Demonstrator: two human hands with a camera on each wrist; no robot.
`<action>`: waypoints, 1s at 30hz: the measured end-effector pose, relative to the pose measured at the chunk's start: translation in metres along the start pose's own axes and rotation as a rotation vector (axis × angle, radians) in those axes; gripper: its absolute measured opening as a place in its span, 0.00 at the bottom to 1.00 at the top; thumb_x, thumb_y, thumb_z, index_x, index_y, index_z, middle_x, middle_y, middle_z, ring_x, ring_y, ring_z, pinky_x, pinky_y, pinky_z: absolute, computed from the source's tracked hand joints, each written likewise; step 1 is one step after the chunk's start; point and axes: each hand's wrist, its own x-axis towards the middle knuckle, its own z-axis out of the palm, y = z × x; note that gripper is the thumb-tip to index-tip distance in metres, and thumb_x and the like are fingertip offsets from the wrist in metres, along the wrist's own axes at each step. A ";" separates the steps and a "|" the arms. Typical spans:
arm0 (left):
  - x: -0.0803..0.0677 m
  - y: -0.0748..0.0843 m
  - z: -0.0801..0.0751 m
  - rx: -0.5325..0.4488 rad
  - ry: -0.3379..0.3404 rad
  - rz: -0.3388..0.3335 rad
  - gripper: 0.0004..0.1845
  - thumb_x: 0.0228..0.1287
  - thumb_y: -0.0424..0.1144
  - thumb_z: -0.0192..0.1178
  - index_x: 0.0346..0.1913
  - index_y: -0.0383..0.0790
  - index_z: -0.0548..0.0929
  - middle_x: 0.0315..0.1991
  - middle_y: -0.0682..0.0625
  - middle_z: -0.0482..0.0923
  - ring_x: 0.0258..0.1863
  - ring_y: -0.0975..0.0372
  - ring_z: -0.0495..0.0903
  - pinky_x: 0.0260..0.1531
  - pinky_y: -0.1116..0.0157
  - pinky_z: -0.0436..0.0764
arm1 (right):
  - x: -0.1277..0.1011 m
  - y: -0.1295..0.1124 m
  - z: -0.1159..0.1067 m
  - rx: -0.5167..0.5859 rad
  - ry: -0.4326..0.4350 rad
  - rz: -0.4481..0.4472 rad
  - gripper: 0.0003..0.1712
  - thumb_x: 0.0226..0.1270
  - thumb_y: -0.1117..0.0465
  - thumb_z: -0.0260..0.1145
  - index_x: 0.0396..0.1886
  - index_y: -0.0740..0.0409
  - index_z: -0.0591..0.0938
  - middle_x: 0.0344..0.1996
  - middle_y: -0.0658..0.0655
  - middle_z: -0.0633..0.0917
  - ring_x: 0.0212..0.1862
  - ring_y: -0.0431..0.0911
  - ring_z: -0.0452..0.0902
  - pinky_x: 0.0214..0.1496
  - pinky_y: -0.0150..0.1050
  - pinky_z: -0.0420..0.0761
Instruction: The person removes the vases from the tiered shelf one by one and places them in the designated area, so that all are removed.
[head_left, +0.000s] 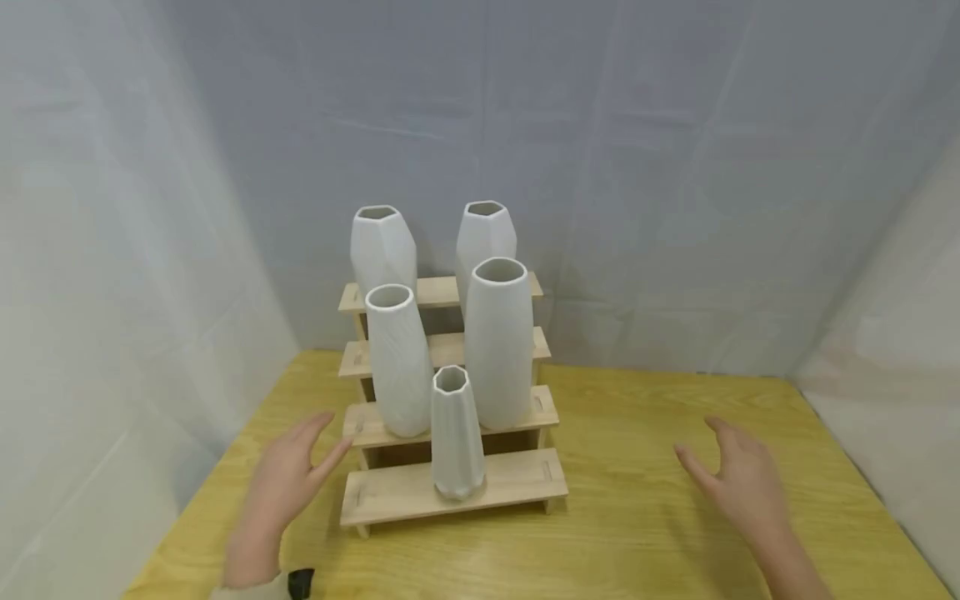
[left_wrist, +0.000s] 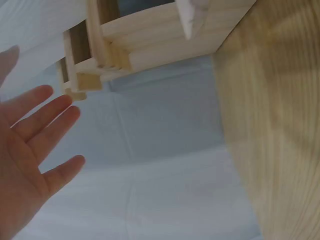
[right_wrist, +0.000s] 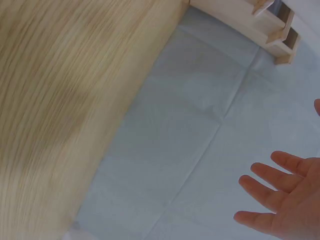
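A stepped wooden rack (head_left: 517, 481) stands on the yellow wooden table (head_left: 637, 533). Several white vases stand on its steps: a small faceted vase (head_left: 454, 433) on the lowest step, a ribbed vase (head_left: 399, 360) and a tall smooth vase (head_left: 498, 342) above it, two faceted vases (head_left: 383, 247) at the top. My left hand (head_left: 288, 475) hovers open just left of the rack, holding nothing. My right hand (head_left: 738, 477) hovers open over the table, well right of the rack. The left wrist view shows straight fingers (left_wrist: 45, 115) beside the rack's end (left_wrist: 100, 55).
Pale grey cloth walls (head_left: 675, 183) close in the table at the back and both sides. A small black object (head_left: 301, 582) sits by my left wrist at the table's near edge. Bare tabletop lies right of the rack.
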 end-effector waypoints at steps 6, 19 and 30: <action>0.004 -0.007 0.019 -0.143 0.054 -0.008 0.26 0.61 0.43 0.56 0.54 0.25 0.69 0.52 0.31 0.68 0.52 0.40 0.66 0.53 0.44 0.64 | 0.002 -0.018 0.009 0.115 -0.066 0.012 0.37 0.60 0.47 0.59 0.55 0.74 0.66 0.50 0.74 0.70 0.51 0.66 0.64 0.50 0.62 0.66; 0.016 -0.023 0.043 -0.310 0.064 -0.004 0.26 0.58 0.41 0.59 0.53 0.25 0.71 0.55 0.33 0.67 0.54 0.43 0.65 0.53 0.46 0.65 | 0.003 -0.061 0.042 0.311 -0.014 -0.100 0.32 0.54 0.57 0.66 0.53 0.72 0.68 0.48 0.69 0.75 0.49 0.62 0.70 0.47 0.58 0.72; 0.020 -0.019 0.049 -0.286 0.002 0.016 0.29 0.55 0.44 0.61 0.54 0.26 0.70 0.57 0.33 0.65 0.55 0.42 0.65 0.53 0.47 0.67 | 0.003 -0.102 0.063 0.505 -0.059 -0.175 0.30 0.50 0.59 0.69 0.51 0.68 0.71 0.47 0.63 0.77 0.49 0.55 0.72 0.50 0.52 0.74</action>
